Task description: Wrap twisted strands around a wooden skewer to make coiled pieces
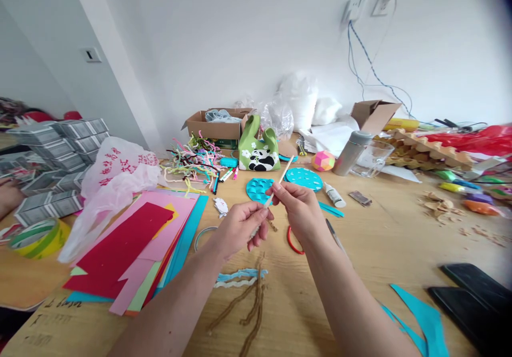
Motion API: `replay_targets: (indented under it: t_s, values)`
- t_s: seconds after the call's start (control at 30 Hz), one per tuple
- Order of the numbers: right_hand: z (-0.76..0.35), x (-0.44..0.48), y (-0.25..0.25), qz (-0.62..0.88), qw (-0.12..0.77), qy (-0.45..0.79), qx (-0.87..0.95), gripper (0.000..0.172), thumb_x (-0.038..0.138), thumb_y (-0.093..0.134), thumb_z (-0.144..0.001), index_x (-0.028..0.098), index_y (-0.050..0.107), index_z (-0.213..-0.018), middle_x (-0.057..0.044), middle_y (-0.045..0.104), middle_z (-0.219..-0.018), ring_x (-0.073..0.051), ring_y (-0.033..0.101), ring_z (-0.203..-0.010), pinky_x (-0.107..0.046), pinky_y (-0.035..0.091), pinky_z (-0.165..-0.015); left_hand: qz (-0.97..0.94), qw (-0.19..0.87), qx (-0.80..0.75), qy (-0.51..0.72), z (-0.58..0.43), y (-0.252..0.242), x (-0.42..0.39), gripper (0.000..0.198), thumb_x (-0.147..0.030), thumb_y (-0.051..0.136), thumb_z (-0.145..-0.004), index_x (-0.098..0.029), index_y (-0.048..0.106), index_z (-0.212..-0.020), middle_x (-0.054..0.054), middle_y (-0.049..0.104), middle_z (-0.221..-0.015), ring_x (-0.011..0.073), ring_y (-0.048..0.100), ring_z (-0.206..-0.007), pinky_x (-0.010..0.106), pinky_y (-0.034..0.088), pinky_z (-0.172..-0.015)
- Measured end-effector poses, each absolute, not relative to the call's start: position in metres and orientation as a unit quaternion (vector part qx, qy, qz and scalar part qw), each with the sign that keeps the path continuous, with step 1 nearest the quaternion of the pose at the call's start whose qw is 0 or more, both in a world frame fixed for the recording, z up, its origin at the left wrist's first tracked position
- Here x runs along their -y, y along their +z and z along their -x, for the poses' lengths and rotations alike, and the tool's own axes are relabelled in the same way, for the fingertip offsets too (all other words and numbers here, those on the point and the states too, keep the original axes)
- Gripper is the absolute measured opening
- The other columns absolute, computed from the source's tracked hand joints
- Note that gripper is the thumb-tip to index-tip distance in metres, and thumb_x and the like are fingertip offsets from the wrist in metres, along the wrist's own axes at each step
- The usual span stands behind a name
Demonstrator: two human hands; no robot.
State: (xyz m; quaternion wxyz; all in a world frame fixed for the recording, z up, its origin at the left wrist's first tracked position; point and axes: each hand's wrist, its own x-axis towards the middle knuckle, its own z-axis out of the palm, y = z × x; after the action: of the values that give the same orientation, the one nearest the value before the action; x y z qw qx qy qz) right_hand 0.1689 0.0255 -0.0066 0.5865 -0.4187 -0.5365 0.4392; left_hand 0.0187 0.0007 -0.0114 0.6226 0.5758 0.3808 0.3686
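free: bare table (pixel 392 250) right-centre | blocked: paper stack (pixel 132 250) left; phones (pixel 476 285) right

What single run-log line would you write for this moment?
stick: tilted, held above table | left hand: pinches lower end | right hand: grips middle | brown strands: on table

Bright, even daylight, soft shadows

The wall (pixel 240 37) looks washed out; edges bend and darken at the top right corner, and the worktop (pixel 392 239) blurs rightwards.
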Motion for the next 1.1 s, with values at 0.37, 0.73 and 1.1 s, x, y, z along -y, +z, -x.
replay_targets:
  t_s: [0.37,0.73,1.1]
  values:
    - [-0.202,-0.044,-0.010,0.419,0.694,0.379,0.446,0.027,0.046,0.068,-0.075,0.019,0.067,-0.069,0.000,0.054,-0.059,-0.013,0.048,-0.055,-0.028,0.041,-0.056,-0.571,0.674,-0.354,0.309,-0.013,-0.017,-0.004,0.034,-0.048,0.058,-0.080,-0.014,0.059,-0.083,-0.001,0.058,-0.054,0.0079,0.051,-0.039,0.017,0.039,-0.036]
    - [-0.192,-0.045,-0.043,0.546,0.048,0.181,0.816,0.025,0.026,0.060,-0.078,0.019,0.066,-0.055,-0.005,0.066,-0.056,-0.015,0.055,-0.049,-0.027,0.034,-0.049,-0.424,0.674,-0.344,0.498,0.006,-0.013,-0.025,0.023,-0.028,0.069,-0.076,-0.013,0.059,-0.090,0.008,0.072,-0.077,0.0180,0.070,-0.071,0.030,0.056,-0.069]
    - [-0.165,-0.045,-0.065,0.553,-0.066,0.154,0.816,0.018,0.025,0.064,-0.076,0.010,0.068,-0.068,-0.018,0.071,-0.078,-0.026,0.068,-0.074,-0.029,0.046,-0.061,-0.382,0.651,-0.338,0.562,0.009,-0.013,-0.031,0.027,-0.032,0.075,-0.070,-0.015,0.056,-0.081,0.007,0.071,-0.078,0.0205,0.070,-0.078,0.034,0.053,-0.075]
